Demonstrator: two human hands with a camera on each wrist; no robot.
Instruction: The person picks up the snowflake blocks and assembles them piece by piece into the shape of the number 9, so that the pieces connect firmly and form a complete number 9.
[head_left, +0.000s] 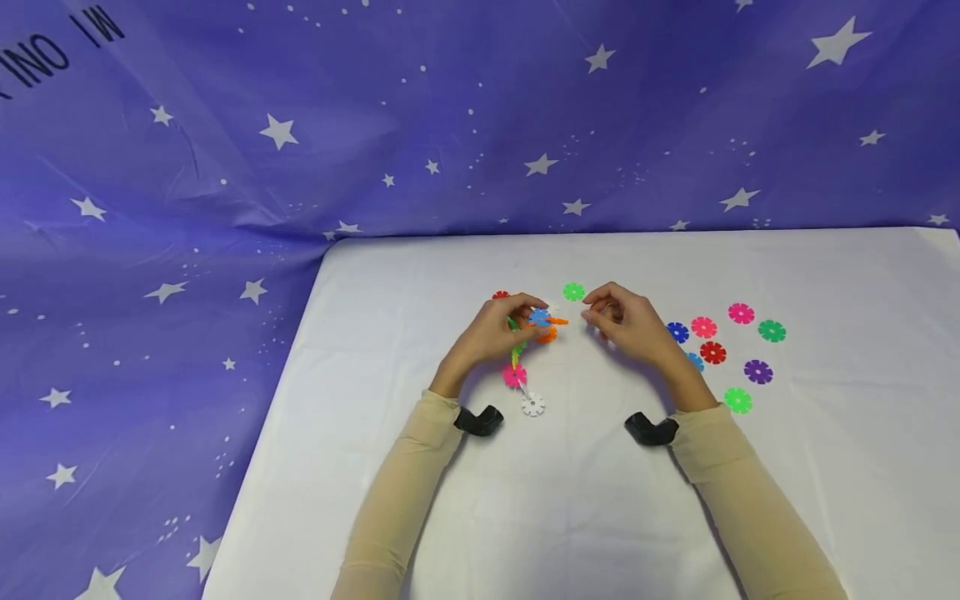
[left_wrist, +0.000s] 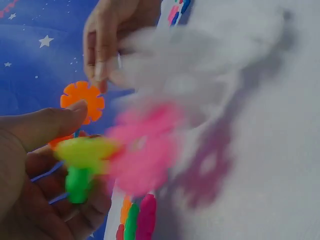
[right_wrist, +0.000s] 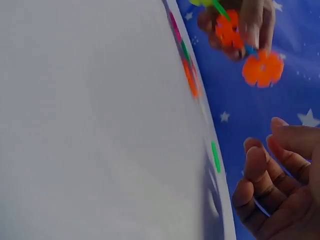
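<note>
Left hand (head_left: 493, 332): thumb and fingers pinch my chain of notched discs (head_left: 515, 360) over the white table (head_left: 570, 508). Orange disc (left_wrist: 82, 94) at my thumb tip; pink disc (head_left: 514, 376), then white disc (head_left: 533, 406), at the end nearest my body. Right hand (head_left: 632, 327): fingers loosely bent, nothing seen between them, near but apart from the chain's orange end. Green disc (head_left: 573, 292) lies beyond, between both hands. Loose discs (head_left: 713, 352) spread to the right of my right hand
</note>
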